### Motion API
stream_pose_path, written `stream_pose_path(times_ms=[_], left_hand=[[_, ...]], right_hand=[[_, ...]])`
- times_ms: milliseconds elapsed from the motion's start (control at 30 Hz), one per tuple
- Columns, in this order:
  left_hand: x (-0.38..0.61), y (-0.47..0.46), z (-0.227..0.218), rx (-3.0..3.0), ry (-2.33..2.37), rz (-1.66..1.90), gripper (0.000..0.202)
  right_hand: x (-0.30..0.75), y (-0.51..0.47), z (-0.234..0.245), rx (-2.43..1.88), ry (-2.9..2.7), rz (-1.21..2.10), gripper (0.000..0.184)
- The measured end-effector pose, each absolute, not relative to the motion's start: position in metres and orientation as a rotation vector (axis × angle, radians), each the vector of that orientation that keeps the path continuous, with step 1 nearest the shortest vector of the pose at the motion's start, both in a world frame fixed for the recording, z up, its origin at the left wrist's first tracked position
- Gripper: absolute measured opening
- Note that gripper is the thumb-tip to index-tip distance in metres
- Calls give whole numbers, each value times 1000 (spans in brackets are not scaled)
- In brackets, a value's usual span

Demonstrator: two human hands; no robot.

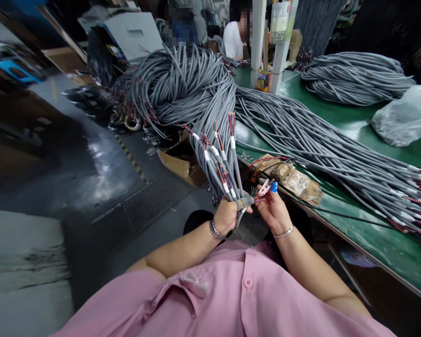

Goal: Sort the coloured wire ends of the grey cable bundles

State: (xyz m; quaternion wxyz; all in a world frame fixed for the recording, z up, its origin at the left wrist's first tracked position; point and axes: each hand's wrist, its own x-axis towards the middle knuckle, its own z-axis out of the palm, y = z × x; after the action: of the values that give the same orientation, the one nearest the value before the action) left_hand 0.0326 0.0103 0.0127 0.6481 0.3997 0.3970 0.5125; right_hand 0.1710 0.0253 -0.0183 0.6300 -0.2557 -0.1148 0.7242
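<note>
My left hand [228,213], with a grey cover on a finger, is closed round a bunch of grey multi-core cables [210,166]. White bands and stripped ends with thin coloured wires show on several of them. Close beside it, my right hand [272,208] pinches a small pale pink piece [264,188] whose kind I cannot make out. A blue cover [274,187] sits on one of its fingertips. Thin green, red and purple wires [255,193] from a cable end reach the right fingers; whether these grip them is unclear.
A large heap of grey cables [175,86] lies ahead, and a long bundle [323,140] runs across the green table [365,252]. A taped cardboard piece [298,182] lies at the table edge. A cardboard box [180,166] stands below. Behind sits a person in white [233,40].
</note>
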Motion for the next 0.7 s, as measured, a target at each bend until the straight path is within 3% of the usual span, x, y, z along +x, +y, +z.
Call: stream_pose_path(times_ms=[700], left_hand=[[44,12,12,929,992,1164,16]], right_hand=[[169,24,-16,-557,-304,1663,30]])
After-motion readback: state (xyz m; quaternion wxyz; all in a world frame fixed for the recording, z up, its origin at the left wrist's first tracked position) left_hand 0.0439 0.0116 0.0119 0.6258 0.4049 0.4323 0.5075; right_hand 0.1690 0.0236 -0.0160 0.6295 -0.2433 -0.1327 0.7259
